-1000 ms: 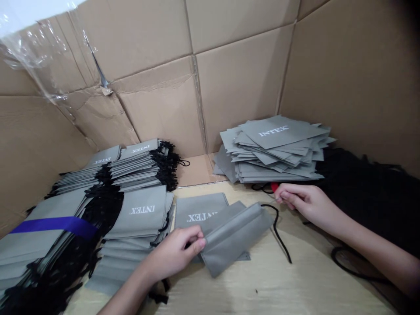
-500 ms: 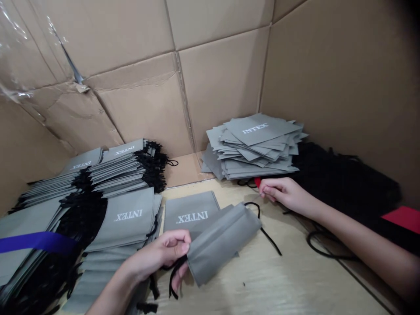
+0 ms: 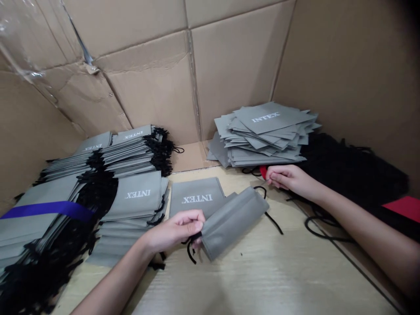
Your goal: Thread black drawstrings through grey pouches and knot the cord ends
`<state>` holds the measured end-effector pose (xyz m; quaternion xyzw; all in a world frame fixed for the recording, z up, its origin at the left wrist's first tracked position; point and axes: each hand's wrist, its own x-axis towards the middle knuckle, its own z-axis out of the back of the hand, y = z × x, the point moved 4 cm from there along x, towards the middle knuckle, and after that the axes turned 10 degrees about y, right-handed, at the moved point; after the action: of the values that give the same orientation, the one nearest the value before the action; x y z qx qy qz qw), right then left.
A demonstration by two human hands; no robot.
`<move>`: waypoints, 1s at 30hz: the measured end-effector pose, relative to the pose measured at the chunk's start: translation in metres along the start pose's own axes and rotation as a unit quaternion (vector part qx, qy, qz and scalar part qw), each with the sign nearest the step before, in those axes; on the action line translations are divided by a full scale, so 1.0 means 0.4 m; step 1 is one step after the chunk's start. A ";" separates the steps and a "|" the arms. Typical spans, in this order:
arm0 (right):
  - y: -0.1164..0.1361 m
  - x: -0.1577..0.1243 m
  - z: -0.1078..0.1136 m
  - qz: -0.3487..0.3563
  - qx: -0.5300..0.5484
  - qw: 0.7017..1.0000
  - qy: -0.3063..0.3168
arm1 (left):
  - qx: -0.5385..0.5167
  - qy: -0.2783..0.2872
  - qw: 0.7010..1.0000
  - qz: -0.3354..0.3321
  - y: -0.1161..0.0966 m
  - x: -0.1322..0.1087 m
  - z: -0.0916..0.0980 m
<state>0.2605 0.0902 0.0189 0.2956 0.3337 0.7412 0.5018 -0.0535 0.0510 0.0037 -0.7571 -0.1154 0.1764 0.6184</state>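
Observation:
My left hand (image 3: 173,232) grips the near end of a folded grey fabric bag (image 3: 231,223). A black cord end (image 3: 190,249) pokes out of that end beside my fingers, and another length of black cord (image 3: 272,221) trails from the far end. My right hand (image 3: 285,179) pinches a small red item (image 3: 263,172), whose shape is mostly hidden by my fingers. It rests near the folded bag's far end. Under the folded bag lies a flat grey bag printed INTEX (image 3: 197,197).
Stacks of grey INTEX bags with black cords (image 3: 131,197) fill the left, one bound by a purple band (image 3: 49,210). Behind my right hand are a cordless grey pile (image 3: 262,131), a black cord mass (image 3: 354,175) and a red sheet (image 3: 402,208). Cardboard walls (image 3: 236,74) surround everything.
The view has shifted slightly. Since one second ago, a black cord end has appeared at my left hand, at the folded bag's near end. My right hand stays on the red item.

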 end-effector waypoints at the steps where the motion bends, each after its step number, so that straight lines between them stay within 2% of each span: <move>1: -0.003 0.000 0.000 -0.001 0.004 1.000 0.000 | -0.014 0.003 1.000 -0.006 0.003 0.002 -0.004; 5: -0.013 0.001 0.001 -0.005 0.011 1.000 0.003 | -0.045 0.037 0.998 -0.005 0.003 0.004 -0.026; 9: -0.010 0.000 0.009 -0.006 -0.001 1.000 -0.002 | 0.032 0.021 0.999 0.010 -0.020 -0.013 -0.026; 12: -0.002 -0.005 0.020 -0.004 -0.018 1.000 -0.010 | 0.095 -0.016 0.995 0.032 -0.035 -0.033 -0.002; 17: 0.012 -0.020 0.046 0.000 -0.057 0.998 -0.033 | 0.182 -0.034 0.981 0.049 -0.033 -0.060 0.045; 24: 0.012 -0.036 0.085 -0.004 -0.098 0.993 -0.062 | 0.233 -0.092 0.966 0.063 -0.019 -0.109 0.112; 30: -0.005 -0.053 0.122 -0.019 -0.114 0.989 -0.091 | 0.262 -0.114 0.955 0.079 -0.018 -0.143 0.151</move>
<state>0.3061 0.0803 0.0443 0.2964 0.2057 0.7349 0.5743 -0.1301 0.0841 0.0072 -0.5499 -0.0747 0.3339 0.7619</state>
